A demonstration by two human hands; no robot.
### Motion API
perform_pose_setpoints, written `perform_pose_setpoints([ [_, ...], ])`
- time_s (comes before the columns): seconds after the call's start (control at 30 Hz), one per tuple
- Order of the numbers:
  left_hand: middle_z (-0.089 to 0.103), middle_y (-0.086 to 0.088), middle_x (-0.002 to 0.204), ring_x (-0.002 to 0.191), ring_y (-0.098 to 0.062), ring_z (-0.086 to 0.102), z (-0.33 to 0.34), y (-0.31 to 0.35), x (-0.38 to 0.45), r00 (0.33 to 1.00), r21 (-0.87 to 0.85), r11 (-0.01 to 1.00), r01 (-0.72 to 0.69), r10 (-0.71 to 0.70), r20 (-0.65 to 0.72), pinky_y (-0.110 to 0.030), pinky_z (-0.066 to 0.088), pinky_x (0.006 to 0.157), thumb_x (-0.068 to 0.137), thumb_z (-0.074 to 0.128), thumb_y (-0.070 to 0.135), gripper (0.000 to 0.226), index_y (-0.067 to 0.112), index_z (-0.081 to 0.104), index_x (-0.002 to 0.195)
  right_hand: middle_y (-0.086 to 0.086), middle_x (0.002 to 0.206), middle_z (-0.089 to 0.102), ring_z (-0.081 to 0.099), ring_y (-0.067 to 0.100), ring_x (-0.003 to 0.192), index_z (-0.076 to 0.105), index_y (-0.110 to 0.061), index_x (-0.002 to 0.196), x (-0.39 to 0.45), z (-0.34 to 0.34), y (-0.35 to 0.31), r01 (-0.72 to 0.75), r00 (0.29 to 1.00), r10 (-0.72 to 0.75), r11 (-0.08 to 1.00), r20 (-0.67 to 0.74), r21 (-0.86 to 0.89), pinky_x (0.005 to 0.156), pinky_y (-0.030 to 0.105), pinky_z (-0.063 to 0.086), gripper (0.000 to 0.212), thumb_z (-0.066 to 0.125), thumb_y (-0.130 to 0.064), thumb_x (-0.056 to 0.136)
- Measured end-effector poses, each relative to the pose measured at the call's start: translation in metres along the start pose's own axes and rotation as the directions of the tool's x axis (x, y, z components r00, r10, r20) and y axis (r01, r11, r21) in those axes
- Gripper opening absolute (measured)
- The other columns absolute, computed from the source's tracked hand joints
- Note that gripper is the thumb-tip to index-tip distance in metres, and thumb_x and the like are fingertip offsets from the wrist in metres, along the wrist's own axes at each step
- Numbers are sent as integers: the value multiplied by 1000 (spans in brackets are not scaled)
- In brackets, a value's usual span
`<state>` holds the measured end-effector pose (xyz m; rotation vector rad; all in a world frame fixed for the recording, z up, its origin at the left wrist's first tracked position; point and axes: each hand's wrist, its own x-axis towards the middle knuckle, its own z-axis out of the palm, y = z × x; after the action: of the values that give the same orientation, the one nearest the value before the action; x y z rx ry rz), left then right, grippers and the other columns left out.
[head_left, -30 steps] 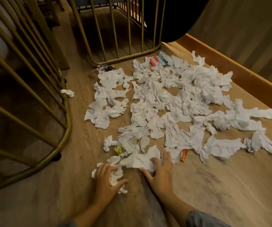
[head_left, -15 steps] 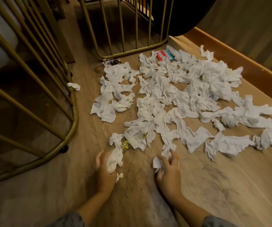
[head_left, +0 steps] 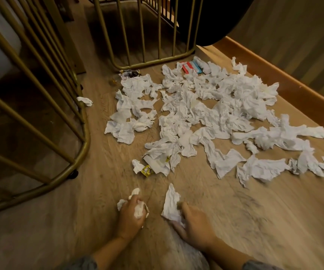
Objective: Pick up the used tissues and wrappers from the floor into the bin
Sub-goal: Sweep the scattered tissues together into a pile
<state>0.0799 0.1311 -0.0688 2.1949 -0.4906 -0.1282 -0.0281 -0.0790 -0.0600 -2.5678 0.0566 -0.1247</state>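
Note:
Several crumpled white tissues (head_left: 206, 114) lie spread over the wooden floor ahead of me. A yellow wrapper (head_left: 147, 170) sits at the near edge of the pile, a red and blue wrapper (head_left: 191, 67) at the far edge, and a dark wrapper (head_left: 129, 73) by the gold frame. My left hand (head_left: 131, 217) is closed on a wad of tissue (head_left: 138, 209) low in the view. My right hand (head_left: 194, 223) grips a larger white tissue (head_left: 171, 203) beside it. Both hands are pulled back from the pile. No bin is in view.
Gold metal bar frames stand at the left (head_left: 46, 106) and at the top centre (head_left: 147, 55). A lone tissue (head_left: 85, 100) lies by the left frame. A wooden skirting board (head_left: 285, 82) runs along the right wall. A dark round object (head_left: 215, 20) hangs at the top.
Both hands have drawn back toward me from the pile's near edge, each now closed on gathered tissue. The small orange wrapper near the right hand is no longer visible.

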Motion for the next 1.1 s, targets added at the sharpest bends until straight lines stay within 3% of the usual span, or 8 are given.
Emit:
perform_pose_setpoints([
  [0.07, 62, 4, 92, 84, -10, 60, -2, 0, 11, 999, -8, 1000, 7, -8, -41, -29, 50, 78, 80, 62, 29, 26, 27, 59, 106, -6, 89, 65, 59, 13, 72, 38, -30, 131, 0, 0, -1, -36, 998, 40, 996, -42, 87, 62, 21, 36, 50, 58, -47, 88],
  [0.17, 55, -6, 109, 101, -17, 54, -8, -2, 33, 992, 68, 997, -23, 32, -126, -41, 51, 84, 75, 66, 46, 31, 17, 71, 85, -6, 90, 68, 62, 12, 71, 38, -26, 145, 10, -3, 4, -116, 989, 123, 990, -84, 74, 57, 22, 41, 72, 61, -57, 84],
  [0.33, 39, -4, 148, 141, -21, 28, -14, -14, 36, 944, 244, 918, -313, 273, 183, -38, 23, 112, 56, 78, 70, 63, 22, 63, 94, -5, 102, 50, 51, 10, 69, 64, -28, 99, 17, -2, 1, -123, 991, 118, 989, -63, -81, 50, 12, 22, 40, 57, -64, 83],
  [0.57, 61, 10, 91, 87, -3, 52, 6, -17, -9, 920, 153, 926, -346, 302, 251, -14, 39, 80, 88, 59, 46, 21, 27, 56, 97, -4, 82, 46, 35, 4, 61, 49, -15, 66, 2, 1, 14, -131, 988, 135, 989, -67, 72, 58, 13, 28, 30, 66, -27, 88],
  [0.77, 64, 5, 81, 73, -6, 54, -14, 14, 25, 858, 243, 861, -446, 334, 391, -13, 33, 65, 63, 71, 3, 39, 25, 59, 92, -6, 77, 49, 46, 7, 67, 42, -28, 72, 10, -42, 7, -324, 945, 327, 921, 23, 217, 58, 23, 36, 28, 65, -17, 83],
  [0.9, 58, 4, 95, 82, -5, 53, -21, 81, 78, 817, 165, 844, -511, 417, 398, -17, 40, 71, 77, 71, 6, 18, 12, 68, 94, -6, 94, 53, 54, 13, 82, 59, -25, 106, 39, -114, 8, -158, 987, 161, 985, -31, 73, 70, 25, 45, 22, 66, -22, 84],
  [1.03, 55, -5, 125, 96, -20, 62, -31, 192, 138, 755, 224, 745, -628, 513, 409, -31, 53, 73, 70, 73, -5, 38, 15, 69, 102, -1, 86, 40, 52, 25, 65, 64, -9, 79, 69, -215, 13, 118, 993, -121, 979, -9, -164, 60, 32, 44, 18, 52, -22, 82],
  [1.1, 64, -7, 117, 100, -24, 63, -31, 252, 161, 718, 233, 695, -680, 569, 400, -36, 54, 80, 72, 72, -5, 39, 13, 70, 106, 4, 95, 46, 54, 24, 61, 62, -8, 73, 75, -270, 19, 155, 978, -185, 956, -100, -249, 58, 33, 47, 19, 54, -23, 82],
])
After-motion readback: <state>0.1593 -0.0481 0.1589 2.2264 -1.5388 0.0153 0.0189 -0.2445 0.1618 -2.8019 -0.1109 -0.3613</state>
